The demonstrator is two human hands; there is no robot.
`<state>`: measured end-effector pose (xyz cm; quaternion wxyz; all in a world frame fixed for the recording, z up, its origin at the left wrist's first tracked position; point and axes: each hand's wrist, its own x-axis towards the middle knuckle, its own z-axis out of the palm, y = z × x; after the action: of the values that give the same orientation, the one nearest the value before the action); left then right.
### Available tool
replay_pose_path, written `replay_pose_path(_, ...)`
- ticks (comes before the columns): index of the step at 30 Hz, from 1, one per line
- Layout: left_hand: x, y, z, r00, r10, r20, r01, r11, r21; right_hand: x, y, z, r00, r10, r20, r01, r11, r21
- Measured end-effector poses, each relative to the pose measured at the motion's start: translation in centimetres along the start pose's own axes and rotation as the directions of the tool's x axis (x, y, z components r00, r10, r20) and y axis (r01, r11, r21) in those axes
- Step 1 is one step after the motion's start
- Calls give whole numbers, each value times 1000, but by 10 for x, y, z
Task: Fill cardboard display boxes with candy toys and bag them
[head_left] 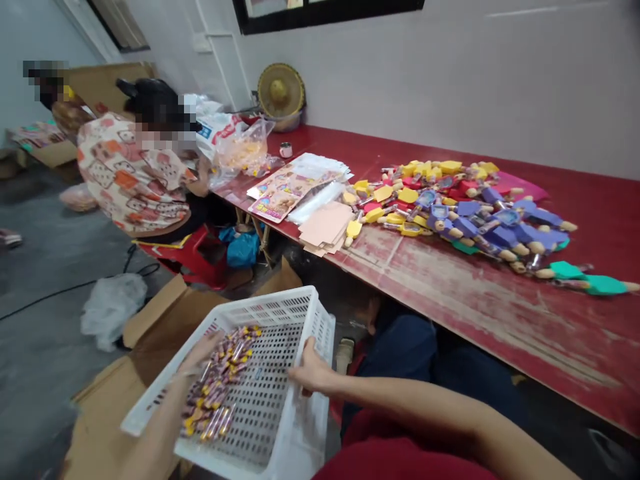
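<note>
A white plastic basket point(295, 427) sits tilted in front of me, low beside the table. Many small tubes with yellow ends point(215, 387) lie heaped along its left side. My right hand point(313, 370) grips the basket's right rim, fingers wrapped over the edge. Over the left side of the basket, my left hand point(203, 350) is blurred by motion beside the small tubes; its fingers cannot be made out, nor whether they hold anything.
The red table point(450, 313) bears a pile of yellow, red, purple and green toy pieces point(465, 213), cards point(325, 223) and printed sheets point(290, 190). Cardboard boxes point(120, 413) lie left of the basket. A person point(135, 173) sits at the table's far end on a red stool point(197, 257).
</note>
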<state>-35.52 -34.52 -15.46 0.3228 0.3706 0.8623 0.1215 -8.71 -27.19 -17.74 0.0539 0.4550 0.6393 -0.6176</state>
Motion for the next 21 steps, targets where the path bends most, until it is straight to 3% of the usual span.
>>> replay_pose_path(2, 2, 21, 34, 985, -3, 175, 22, 994, -110, 0, 5, -7, 988, -23, 150, 13, 998, 68)
replay_pose_path(4, -2, 45, 67, 935, 94, 343, -10, 971, -237, 0, 20, -23, 962, -81, 262, 50, 991, 125)
replay_pose_path(6, -10, 67, 93, 888, 242, 391, -122, 944, -308, -1, 41, -44, 963, -102, 250, 66, 987, 150)
replay_pose_path(9, -22, 88, 114, 863, 371, 343, -266, 910, -317, -3, 76, -77, 992, -56, 116, 35, 984, 177)
replay_pose_path(12, -26, 98, 113, 909, 299, 290, -228, 940, -254, -2, 105, -105, 1000, -21, 19, 16, 965, 263)
replay_pose_path(16, -13, 110, 97, 988, 96, 123, -109, 988, 105, 0, 126, -130, 1000, 4, -22, 8, 851, 525)
replay_pose_path(18, -3, 116, 88, 999, 15, 52, -29, 961, 276, 1, 129, -138, 1000, -26, -4, 23, 791, 612)
replay_pose_path(21, 12, 120, 77, 998, -63, 22, 51, 932, 358, 2, 131, -145, 997, -71, 31, 33, 747, 664)
